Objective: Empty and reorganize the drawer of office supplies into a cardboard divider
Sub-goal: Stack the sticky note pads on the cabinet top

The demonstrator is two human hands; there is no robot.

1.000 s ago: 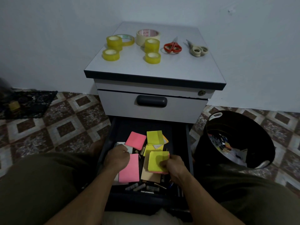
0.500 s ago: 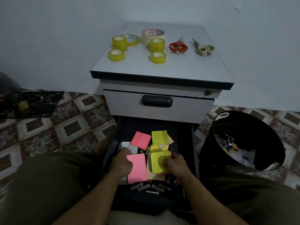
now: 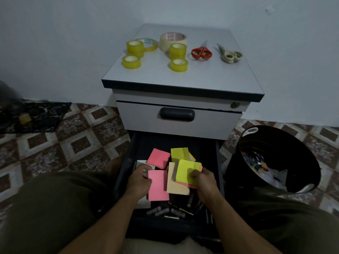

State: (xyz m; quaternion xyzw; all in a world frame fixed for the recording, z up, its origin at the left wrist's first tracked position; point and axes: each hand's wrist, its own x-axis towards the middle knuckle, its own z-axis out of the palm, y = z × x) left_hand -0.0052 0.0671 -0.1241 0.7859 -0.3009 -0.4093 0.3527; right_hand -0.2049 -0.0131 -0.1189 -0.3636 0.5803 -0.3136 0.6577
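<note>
The dark bottom drawer [image 3: 126, 173] of a grey cabinet is pulled open in front of me. In it lie sticky-note pads and several pens and markers [image 3: 170, 210]. My right hand [image 3: 204, 182] grips a stack with a yellow pad [image 3: 186, 170] on top and a pink one under it. My left hand [image 3: 138, 180] pinches the left edge of a long pink pad [image 3: 157, 186]. A tan pad [image 3: 173, 186] lies between them. Further back lie a square pink pad [image 3: 158, 158] and another yellow pad [image 3: 179, 154].
On the cabinet top [image 3: 183, 77] stand several tape rolls [image 3: 131, 61], red scissors [image 3: 201, 52] and grey scissors [image 3: 230, 55]. A black bin [image 3: 244, 162] with scraps stands right of the drawer. The upper drawer [image 3: 139, 116] is closed. My knees flank the drawer.
My right hand has lifted the yellow-topped stack slightly up and toward the middle of the drawer. My left hand stays on the long pink pad. The view has shifted a little.
</note>
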